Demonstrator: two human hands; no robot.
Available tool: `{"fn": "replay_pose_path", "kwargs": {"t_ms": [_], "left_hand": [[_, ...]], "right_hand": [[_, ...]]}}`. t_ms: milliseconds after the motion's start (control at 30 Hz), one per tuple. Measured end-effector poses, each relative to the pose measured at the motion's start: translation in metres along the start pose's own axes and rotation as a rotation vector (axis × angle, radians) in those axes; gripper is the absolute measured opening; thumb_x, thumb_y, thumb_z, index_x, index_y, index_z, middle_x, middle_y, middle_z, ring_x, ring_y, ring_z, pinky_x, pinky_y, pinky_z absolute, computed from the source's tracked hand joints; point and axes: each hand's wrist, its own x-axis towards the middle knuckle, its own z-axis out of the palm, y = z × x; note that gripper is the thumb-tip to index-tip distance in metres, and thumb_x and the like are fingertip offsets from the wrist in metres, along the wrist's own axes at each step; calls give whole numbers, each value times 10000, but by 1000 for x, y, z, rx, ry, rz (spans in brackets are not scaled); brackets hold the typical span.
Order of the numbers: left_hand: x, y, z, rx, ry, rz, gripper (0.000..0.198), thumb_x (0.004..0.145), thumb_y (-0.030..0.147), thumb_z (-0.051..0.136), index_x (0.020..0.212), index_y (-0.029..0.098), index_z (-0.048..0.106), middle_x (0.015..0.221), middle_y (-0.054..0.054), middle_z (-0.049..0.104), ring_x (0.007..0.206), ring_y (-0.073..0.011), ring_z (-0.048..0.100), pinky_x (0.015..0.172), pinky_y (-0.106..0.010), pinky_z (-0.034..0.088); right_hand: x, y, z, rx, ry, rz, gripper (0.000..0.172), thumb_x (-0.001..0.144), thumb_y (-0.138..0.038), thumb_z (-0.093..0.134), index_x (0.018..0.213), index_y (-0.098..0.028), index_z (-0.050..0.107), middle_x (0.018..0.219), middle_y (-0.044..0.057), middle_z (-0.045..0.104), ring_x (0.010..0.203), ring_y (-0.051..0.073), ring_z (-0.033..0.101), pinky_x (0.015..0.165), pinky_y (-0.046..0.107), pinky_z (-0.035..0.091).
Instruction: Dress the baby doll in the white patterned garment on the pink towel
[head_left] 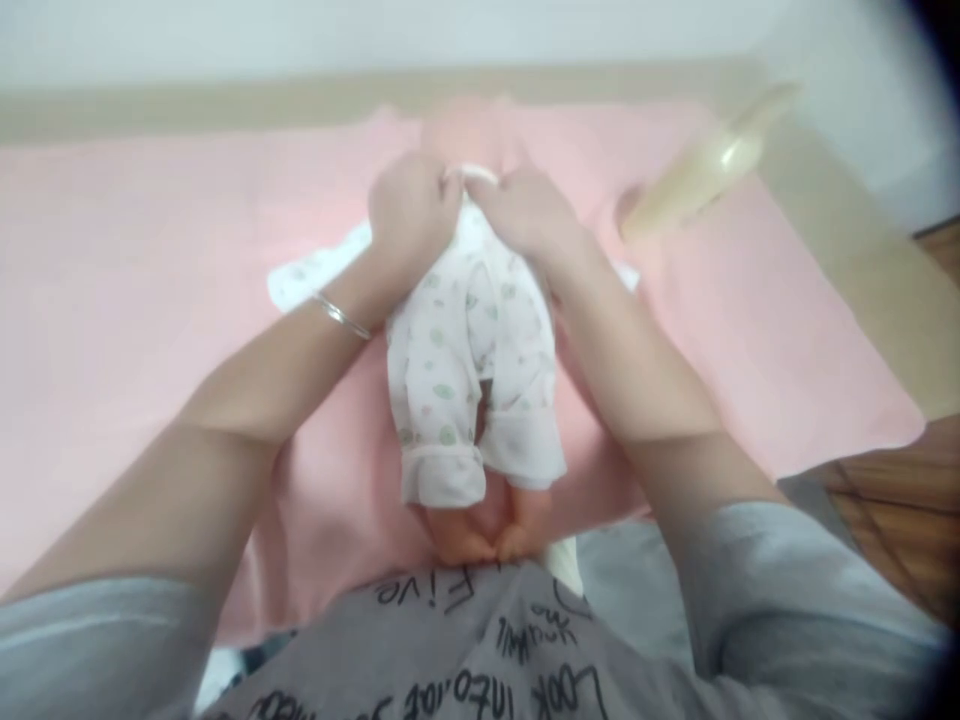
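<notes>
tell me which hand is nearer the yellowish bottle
Right. The right hand, gripping the white patterned clothing, is left of the yellowish bottle; the left hand, gripping the same clothing, is farther left.
</notes>
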Motion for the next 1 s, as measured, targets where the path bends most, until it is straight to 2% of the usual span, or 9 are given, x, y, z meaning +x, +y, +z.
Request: {"fn": "replay_pose_path", "kwargs": {"t_ms": [100, 200, 333, 433, 533, 633, 767, 900, 1000], "left_hand": [[2, -4, -7, -20, -112, -122, 382, 872, 390, 329, 677, 172, 576, 645, -86, 549, 691, -212, 502, 612, -318, 308], [3, -9, -9, 0, -214, -143, 431, 864, 427, 336, 678, 149, 608, 634, -90, 585, 661, -204, 528, 596, -293, 340], [-1, -11, -8, 33, -170, -130, 441, 877, 382, 308, 658, 148, 610, 643, -72, 597, 610, -171, 520, 588, -277, 349], [-2, -11, -7, 74, -102, -80, 404, 875, 349, 315, 682, 154, 612, 689, -72, 610, 648, -170, 530, 607, -276, 350], [0, -14, -7, 115, -158, -113, 416, 867, 367, 320, 660, 153, 611, 660, -74, 607, 630, -181, 536, 601, -287, 342], [1, -19, -6, 107, -249, -154, 440, 859, 385, 319, 598, 155, 588, 611, -62, 595, 575, -170, 517, 573, -285, 318], [-1, -23, -2, 55, -160, -130, 431, 861, 346, 301, 549, 166, 537, 562, -39, 554, 526, -141, 461, 530, -277, 268], [-4, -26, 2, 62, -31, -24, 349, 828, 301, 353, 540, 172, 502, 573, -37, 539, 561, -141, 450, 540, -279, 262], [-3, -26, 1, 56, -42, -73, 312, 804, 290, 376, 539, 175, 494, 576, -32, 541, 549, -137, 441, 527, -274, 252]], "right_hand": [[0, -7, 3, -157, 115, -38, 476, 895, -511, 239, 867, -151, 548, 971, 162, 611, 954, 274, 546, 819, 389, 396], [-1, -12, 8, -252, 141, -58, 455, 907, -449, 243, 876, -163, 596, 928, 146, 638, 881, 247, 571, 773, 335, 404], [5, -8, 10, -241, 45, 70, 533, 911, -489, 232, 887, -134, 629, 877, 143, 652, 788, 219, 584, 685, 286, 393], [7, -10, 9, -274, 56, 33, 529, 920, -466, 232, 872, -141, 646, 862, 132, 657, 762, 204, 579, 660, 271, 367], [4, -15, 14, -353, 156, -29, 452, 915, -401, 284, 842, -158, 658, 827, 116, 657, 758, 198, 575, 652, 265, 343], [5, -14, 21, -336, 208, 19, 434, 913, -384, 293, 807, -174, 657, 800, 98, 656, 725, 190, 570, 615, 259, 322], [11, -8, 25, -278, 159, 70, 484, 919, -429, 267, 784, -176, 657, 756, 86, 651, 651, 174, 550, 554, 252, 286], [10, -10, 20, -340, 202, -53, 486, 925, -415, 272, 757, -177, 661, 761, 87, 649, 652, 163, 538, 556, 255, 265], [12, -8, 20, -321, 188, -65, 476, 917, -440, 293, 763, -181, 662, 779, 82, 651, 658, 162, 540, 548, 253, 264]]}}
